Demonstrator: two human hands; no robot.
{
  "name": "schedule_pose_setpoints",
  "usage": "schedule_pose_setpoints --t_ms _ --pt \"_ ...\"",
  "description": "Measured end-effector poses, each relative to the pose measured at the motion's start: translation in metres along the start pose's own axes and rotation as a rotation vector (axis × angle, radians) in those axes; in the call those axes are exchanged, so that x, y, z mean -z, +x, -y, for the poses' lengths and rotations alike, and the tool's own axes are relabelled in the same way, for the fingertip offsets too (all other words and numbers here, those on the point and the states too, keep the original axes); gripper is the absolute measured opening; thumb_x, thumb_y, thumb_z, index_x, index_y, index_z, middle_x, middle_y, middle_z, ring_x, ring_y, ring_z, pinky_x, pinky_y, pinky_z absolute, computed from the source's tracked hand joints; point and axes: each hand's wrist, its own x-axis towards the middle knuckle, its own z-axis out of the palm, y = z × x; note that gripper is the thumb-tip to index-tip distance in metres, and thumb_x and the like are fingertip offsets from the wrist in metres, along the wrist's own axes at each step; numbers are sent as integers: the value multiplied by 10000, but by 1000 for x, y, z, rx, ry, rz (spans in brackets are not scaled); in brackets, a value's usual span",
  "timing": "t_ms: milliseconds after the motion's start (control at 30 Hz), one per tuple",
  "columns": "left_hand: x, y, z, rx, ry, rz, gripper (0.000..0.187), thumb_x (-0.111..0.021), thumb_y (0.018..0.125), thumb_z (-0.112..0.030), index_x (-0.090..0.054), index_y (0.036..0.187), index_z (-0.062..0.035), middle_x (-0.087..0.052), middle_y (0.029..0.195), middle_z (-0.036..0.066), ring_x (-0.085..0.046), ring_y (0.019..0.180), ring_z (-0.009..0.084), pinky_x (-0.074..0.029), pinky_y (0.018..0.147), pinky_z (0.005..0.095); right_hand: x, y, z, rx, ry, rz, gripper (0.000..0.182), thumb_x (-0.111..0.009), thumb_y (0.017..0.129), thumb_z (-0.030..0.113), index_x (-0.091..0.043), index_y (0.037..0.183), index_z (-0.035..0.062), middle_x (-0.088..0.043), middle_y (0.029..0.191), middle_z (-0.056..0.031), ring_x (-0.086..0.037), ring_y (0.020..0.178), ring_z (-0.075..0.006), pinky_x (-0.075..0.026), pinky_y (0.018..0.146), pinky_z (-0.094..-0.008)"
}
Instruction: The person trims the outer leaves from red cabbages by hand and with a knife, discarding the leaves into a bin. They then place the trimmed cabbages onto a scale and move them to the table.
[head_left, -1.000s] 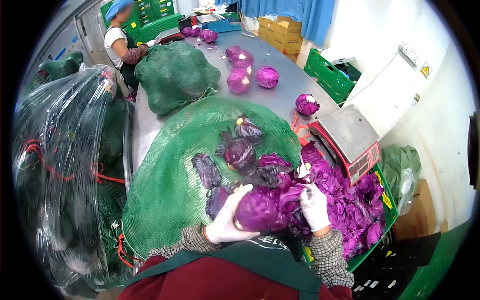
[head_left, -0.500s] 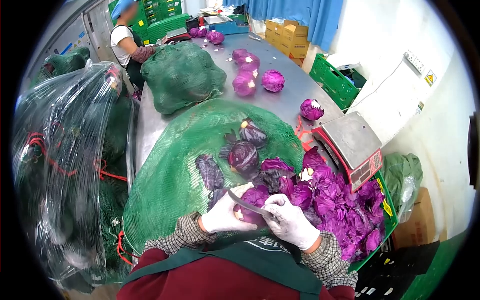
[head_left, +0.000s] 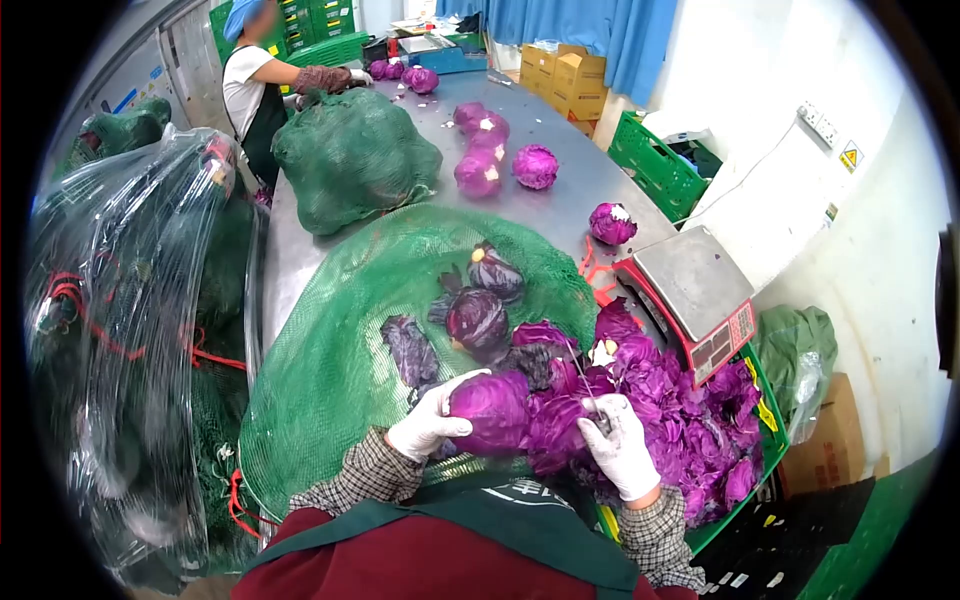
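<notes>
We see the left hand, in a white glove, with fingers wrapped around a purple cabbage held just above the open green net sack. The right hand, also gloved, is closed around a knife whose blade points up, just right of the cabbage. Loose purple leaves fill the crate beside a scale on the metal table.
</notes>
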Motion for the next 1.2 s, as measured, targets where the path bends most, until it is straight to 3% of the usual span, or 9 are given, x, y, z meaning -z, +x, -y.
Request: schedule_pose_setpoints --t_ms 267,300,367,433,633,800,933,1167,1200 --pt "-8 3 -7 -17 7 66 1016 -858 642 -200 -296 1456 31 -492 1379 168 -516 1260 270 -390 1096 419 -16 21 43 -38 94 137 685 -791 783 277 -500 1322 -29 -551 1307 -207 -515 1243 -304 -402 1060 -399" --pt "-9 4 -7 -23 -69 113 1033 -861 637 -210 -284 1460 32 -481 1389 172 -512 1264 277 -389 1097 422 -23 23 44 28 66 141 699 -782 804 280 -468 1348 -27 -541 1319 -195 -624 1023 -249 -510 895 -355" --pt "-20 4 -19 -84 -8 201 1110 -864 628 -323 -242 1474 35 -401 1453 195 -465 1307 297 -370 1106 436 -18 23 64 -504 583 370 703 -771 826 292 -441 1360 -23 -614 1138 -151 -608 718 -146 -515 636 -269" --pt "-33 4 -27 -138 -1 245 1147 -861 622 -381 -226 1482 34 -350 1490 201 -413 1349 296 -330 1129 437 -25 17 55 -483 745 391 627 -757 844 277 -468 1327 -1 -568 783 -19 -519 594 -78 -421 514 -217" --pt "-20 20 -33 -105 217 186 1110 -884 648 -286 -229 1496 6 -324 1525 135 -370 1378 256 -287 1153 422 -10 14 66 -418 713 88 456 -731 857 174 -531 1234 13 -572 748 -6 -533 597 -82 -448 528 -254" --pt "-31 15 -1 24 -33 134 955 -815 762 -335 -269 1487 -37 -426 1438 109 -474 1297 259 -442 1043 422 -28 17 31 372 -108 -220 387 -697 786 -2 -590 1157 15 -555 988 -94 -542 757 -143 -471 619 -260" --pt "-39 22 23 -70 -21 -142 851 -804 765 -378 -383 1408 -14 -547 1307 103 -541 1204 235 -452 1024 383 -44 7 35 275 -5 -113 376 -648 808 4 -578 1177 3 -524 1036 -137 -582 898 -259 -511 766 -320" --pt "-45 12 23 -68 -315 9 878 -771 764 -448 -377 1408 1 -510 1363 156 -516 1245 279 -408 1072 433 -9 15 0 -236 -23 -270 134 -575 825 -17 -586 954 17 -595 935 -127 -626 845 -291 -531 741 -351" --pt "-47 11 21 -89 -344 35 862 -733 793 -474 -371 1412 3 -485 1390 173 -491 1275 294 -383 1092 454 -3 15 -14 -55 -102 -327 154 -584 833 -18 -590 984 11 -596 951 -123 -617 881 -275 -523 769 -346"
